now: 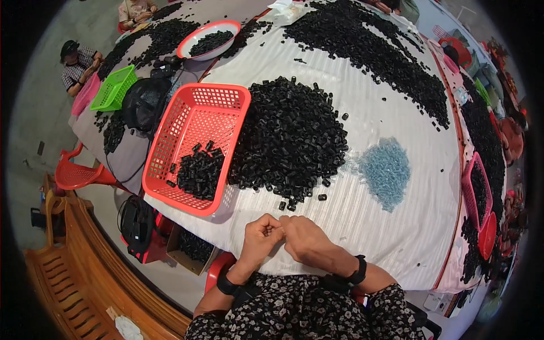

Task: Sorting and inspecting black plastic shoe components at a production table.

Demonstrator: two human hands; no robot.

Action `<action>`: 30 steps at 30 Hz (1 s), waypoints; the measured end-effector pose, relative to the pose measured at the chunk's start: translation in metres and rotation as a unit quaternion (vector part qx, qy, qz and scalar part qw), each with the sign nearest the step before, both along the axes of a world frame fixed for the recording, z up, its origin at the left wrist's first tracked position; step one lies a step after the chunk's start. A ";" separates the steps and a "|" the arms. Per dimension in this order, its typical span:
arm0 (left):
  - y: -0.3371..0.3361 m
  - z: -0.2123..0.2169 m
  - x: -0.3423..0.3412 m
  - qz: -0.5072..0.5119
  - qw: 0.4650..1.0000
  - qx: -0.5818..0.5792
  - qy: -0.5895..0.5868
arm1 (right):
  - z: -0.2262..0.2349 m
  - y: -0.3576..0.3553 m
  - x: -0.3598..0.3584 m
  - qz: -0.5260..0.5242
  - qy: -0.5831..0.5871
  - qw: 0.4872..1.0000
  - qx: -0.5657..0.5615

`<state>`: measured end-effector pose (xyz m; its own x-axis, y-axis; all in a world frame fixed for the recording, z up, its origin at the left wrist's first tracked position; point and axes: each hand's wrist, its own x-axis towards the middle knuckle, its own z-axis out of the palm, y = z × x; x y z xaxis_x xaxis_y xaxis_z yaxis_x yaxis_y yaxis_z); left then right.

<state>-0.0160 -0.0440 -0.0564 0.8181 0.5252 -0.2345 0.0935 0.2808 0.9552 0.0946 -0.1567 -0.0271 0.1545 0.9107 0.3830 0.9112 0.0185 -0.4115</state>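
My left hand point(261, 238) and my right hand point(307, 239) meet over the near edge of the white-covered table point(351, 226). Fingers on both are closed and their tips come together; whatever they pinch is hidden. Just beyond them spreads a large heap of small black plastic parts point(289, 136), with a few loose pieces at its near side. To the heap's left stands a red plastic basket point(207, 119), partly filled with black parts point(199, 174). A smaller pile of clear bluish pieces point(386, 173) lies to the right.
More black parts point(374, 54) cover the far table. A red-rimmed bowl point(208, 41), a green basket point(113, 88) and a black bag point(144, 105) stand at left. A pink basket point(477, 187) is at right. A wooden bench point(107, 266) and a red stool point(79, 173) flank the table. Other people point(79, 65) sit around.
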 end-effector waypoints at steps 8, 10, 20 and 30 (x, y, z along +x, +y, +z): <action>0.001 -0.003 0.000 -0.017 0.999 -0.007 0.033 | -0.013 -0.001 -0.004 -0.036 -0.103 0.994 -0.026; 0.002 -0.004 -0.001 -0.027 0.999 -0.016 0.039 | -0.012 0.000 -0.004 -0.029 -0.068 0.997 -0.020; -0.007 0.008 0.003 0.004 0.994 -0.058 0.091 | -0.011 -0.001 -0.007 -0.037 0.027 0.999 -0.015; -0.005 0.000 0.008 0.010 0.994 -0.093 0.048 | -0.021 0.003 -0.005 -0.050 0.068 0.996 -0.001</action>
